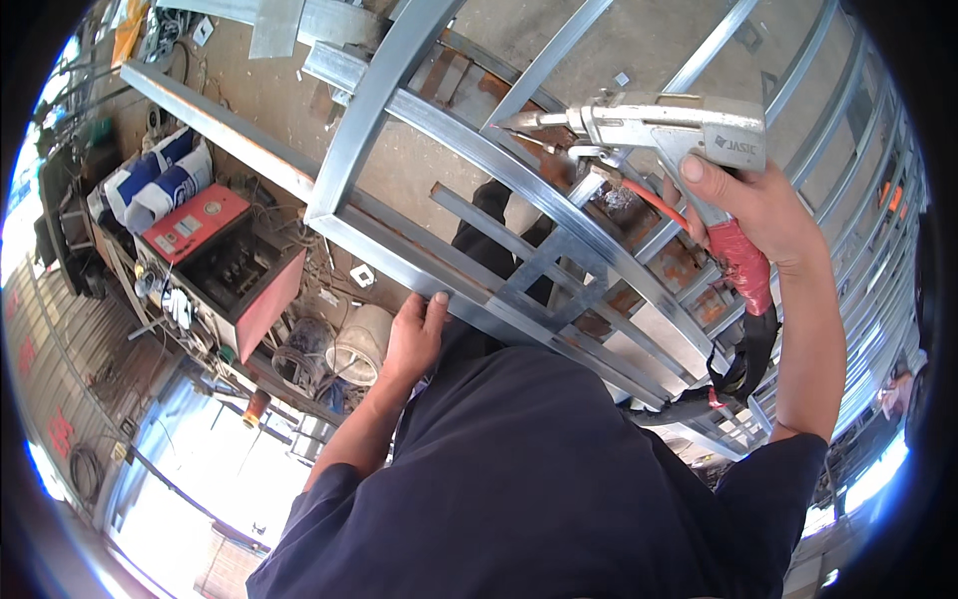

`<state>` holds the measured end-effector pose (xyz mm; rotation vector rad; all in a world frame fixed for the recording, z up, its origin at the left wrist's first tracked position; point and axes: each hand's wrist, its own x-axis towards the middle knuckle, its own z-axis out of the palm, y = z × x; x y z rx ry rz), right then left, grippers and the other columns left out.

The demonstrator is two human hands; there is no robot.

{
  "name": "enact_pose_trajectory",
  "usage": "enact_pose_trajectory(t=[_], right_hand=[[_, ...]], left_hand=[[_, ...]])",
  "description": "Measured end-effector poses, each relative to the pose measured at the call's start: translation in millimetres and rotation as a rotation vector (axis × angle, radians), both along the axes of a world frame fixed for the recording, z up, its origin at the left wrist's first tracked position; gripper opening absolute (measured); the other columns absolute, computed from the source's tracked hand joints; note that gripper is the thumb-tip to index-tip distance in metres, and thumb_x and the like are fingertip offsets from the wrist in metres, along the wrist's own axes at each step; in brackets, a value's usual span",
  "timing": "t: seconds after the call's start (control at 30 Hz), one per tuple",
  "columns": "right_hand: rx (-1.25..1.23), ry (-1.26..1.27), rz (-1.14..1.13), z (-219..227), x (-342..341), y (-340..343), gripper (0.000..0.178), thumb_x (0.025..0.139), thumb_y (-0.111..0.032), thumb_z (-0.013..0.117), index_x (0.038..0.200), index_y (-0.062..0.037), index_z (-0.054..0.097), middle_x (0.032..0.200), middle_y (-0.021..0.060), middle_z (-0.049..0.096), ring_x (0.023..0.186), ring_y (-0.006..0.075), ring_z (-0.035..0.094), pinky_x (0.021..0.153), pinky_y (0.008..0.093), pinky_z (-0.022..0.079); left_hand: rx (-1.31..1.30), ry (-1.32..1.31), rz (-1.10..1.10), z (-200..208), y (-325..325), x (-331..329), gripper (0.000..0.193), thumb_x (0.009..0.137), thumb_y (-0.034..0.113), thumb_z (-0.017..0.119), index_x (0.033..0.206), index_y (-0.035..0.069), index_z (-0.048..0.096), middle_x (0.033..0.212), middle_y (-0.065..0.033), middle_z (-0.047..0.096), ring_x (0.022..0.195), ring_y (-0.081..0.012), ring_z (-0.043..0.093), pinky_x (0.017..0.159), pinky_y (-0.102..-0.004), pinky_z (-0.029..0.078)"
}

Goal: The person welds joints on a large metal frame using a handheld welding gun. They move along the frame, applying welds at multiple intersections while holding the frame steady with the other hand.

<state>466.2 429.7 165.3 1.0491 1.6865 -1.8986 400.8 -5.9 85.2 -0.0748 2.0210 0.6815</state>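
My right hand (763, 205) is wrapped around the handle of a silver welding gun (689, 125), its thumb lying along the back. The grip is bound in red tape (740, 265), with a black-sheathed cable (758, 344) trailing below. The nozzle points left, near the rail of a galvanized steel-tube frame (399, 265); whether it touches is unclear. A thin wire guide and an orange-red hose (654, 203) run under the gun. My left hand (414, 337) holds the frame's near tube close to its mitred corner, thumb on top. Its other fingers are partly hidden.
Long frame bars spread ahead and rightward. At left stands a red machine box (205, 222) with blue-and-white bags (160, 180) behind it. A pale bucket (361, 344) sits beside my left forearm. A steel bar (220, 130) reaches toward the far left. Small square plates (362, 276) lie on the floor.
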Motion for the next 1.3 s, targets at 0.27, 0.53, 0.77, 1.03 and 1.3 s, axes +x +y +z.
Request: enact_pose_trajectory(t=[0.27,0.53,0.77,1.03,1.3], right_hand=[[-0.071,0.043,0.038,-16.5,-3.1,-4.3,0.053,0.092,-0.047,0.081,0.111,0.0014,0.072,0.083,0.0068,0.069,0.061,0.0136,0.064,0.059,0.0284,0.053],[-0.101,0.132,0.078,-22.4,-0.6,-5.8,0.049,0.097,-0.045,0.076,0.115,-0.0001,0.072,0.081,0.0067,0.068,0.062,0.0130,0.064,0.058,0.0284,0.053],[-0.067,0.126,0.124,-22.6,-1.0,-6.6,0.052,0.098,-0.047,0.075,0.121,0.0006,0.071,0.081,0.0062,0.067,0.062,0.0133,0.064,0.059,0.0286,0.053],[-0.081,0.113,0.126,-16.9,-2.9,-7.3,0.054,0.097,-0.046,0.076,0.124,0.0000,0.070,0.081,0.0059,0.067,0.064,0.0132,0.064,0.059,0.0292,0.054],[-0.066,0.111,0.130,-16.7,0.5,-7.2,0.055,0.097,-0.047,0.076,0.126,-0.0004,0.069,0.081,0.0051,0.066,0.065,0.0131,0.064,0.059,0.0299,0.055]], left_hand=[[0.073,0.003,0.112,-12.6,-11.1,9.8,0.041,0.109,0.037,0.060,0.116,-0.004,0.066,0.091,-0.0072,0.072,0.085,-0.0129,0.065,0.077,-0.0310,0.053],[0.035,-0.002,0.092,-7.7,-7.0,5.7,0.041,0.109,0.036,0.061,0.113,-0.004,0.067,0.091,-0.0078,0.072,0.086,-0.0137,0.067,0.078,-0.0316,0.054],[-0.007,-0.027,0.049,-2.1,-3.2,-1.2,0.044,0.109,0.039,0.061,0.113,-0.005,0.067,0.090,-0.0089,0.073,0.082,-0.0137,0.067,0.074,-0.0317,0.054],[-0.037,-0.020,-0.001,-1.9,-3.8,-4.3,0.047,0.108,0.042,0.061,0.112,-0.005,0.067,0.090,-0.0100,0.073,0.082,-0.0141,0.067,0.073,-0.0318,0.054],[-0.058,-0.046,0.012,-1.9,-3.3,-6.1,0.050,0.108,0.044,0.060,0.113,-0.005,0.067,0.092,-0.0121,0.075,0.084,-0.0167,0.069,0.076,-0.0345,0.056]])
